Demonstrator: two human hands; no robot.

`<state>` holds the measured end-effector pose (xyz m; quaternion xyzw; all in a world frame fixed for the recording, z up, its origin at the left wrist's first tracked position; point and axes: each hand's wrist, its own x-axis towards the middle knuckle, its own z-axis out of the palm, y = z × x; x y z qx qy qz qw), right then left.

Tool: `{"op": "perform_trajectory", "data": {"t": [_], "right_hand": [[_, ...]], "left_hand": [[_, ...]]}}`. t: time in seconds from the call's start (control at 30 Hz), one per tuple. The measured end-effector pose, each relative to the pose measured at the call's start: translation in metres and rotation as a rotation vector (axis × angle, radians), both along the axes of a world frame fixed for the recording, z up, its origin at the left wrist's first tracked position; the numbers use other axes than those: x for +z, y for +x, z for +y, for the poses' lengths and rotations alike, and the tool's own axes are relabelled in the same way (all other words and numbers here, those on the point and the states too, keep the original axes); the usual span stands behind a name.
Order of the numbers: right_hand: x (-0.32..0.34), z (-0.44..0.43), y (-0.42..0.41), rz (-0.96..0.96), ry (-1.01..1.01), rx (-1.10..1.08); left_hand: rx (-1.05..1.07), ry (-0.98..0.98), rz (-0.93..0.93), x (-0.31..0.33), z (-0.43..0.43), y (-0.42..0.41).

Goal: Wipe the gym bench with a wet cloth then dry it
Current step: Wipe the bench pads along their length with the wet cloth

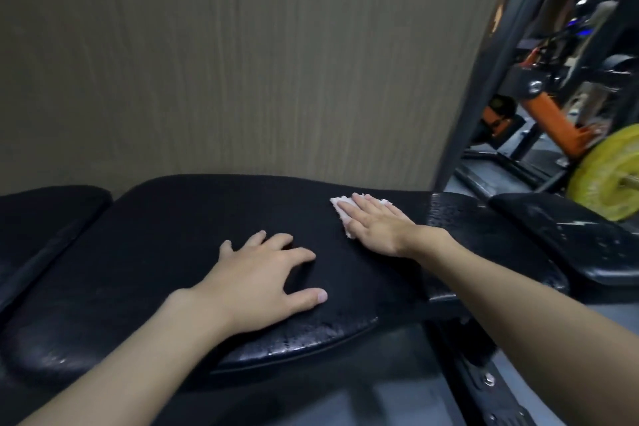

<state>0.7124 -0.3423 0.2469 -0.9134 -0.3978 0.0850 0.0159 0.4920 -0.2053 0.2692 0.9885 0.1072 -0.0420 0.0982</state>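
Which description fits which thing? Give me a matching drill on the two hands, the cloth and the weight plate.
Things:
1. left hand
2. right hand
3. cloth
4. plate

Descriptions:
A. yellow, far right
B. flat on the cloth
C. white, under a palm
D. fingers spread on the bare bench

Pairs: 1-D, 2-B, 3-C, 4-A

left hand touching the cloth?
Apart. Head view: bare bench pad separates the left hand from the cloth, which lies under the right hand.
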Motion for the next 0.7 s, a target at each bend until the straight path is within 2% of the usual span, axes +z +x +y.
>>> {"op": "perform_trajectory", "data": {"t": [0.17, 0.4, 0.57, 0.7], "right_hand": [[0.001, -0.082, 0.041, 0.006, -0.018, -0.199], [0.001, -0.167, 0.06, 0.002, -0.026, -0.438], [-0.002, -0.174, 0.037, -0.028, -0.007, -0.518], [-0.002, -0.152, 0.007, -0.041, -0.007, -0.471]], "left_hand": [[-0.072, 0.035, 0.03, -0.007, -0.04, 0.032], [-0.054, 0.037, 0.053, -0.007, -0.044, 0.037], [-0.053, 0.021, 0.051, -0.006, -0.046, 0.037], [-0.051, 0.012, 0.086, 0.001, -0.049, 0.041]]}}
